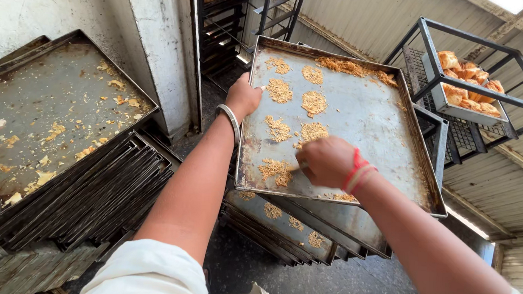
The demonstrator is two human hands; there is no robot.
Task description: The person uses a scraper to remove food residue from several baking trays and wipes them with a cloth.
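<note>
A large metal baking tray (pixel 370 117) is tilted up in front of me, with several patches of golden baked crumbs stuck to it. My left hand (pixel 243 97), a metal bangle on its wrist, grips the tray's left edge. My right hand (pixel 327 161), with red thread around the wrist, is closed on a small scraper whose tip shows at the crumbs in the tray's lower left; the hand is blurred.
More crumb-marked trays (pixel 287 223) lie stacked under the held one. At left a tall pile of dirty trays (pixel 64 154) leans by a white wall. A black metal rack (pixel 473 92) at right holds a tray of baked pastries (pixel 467 86).
</note>
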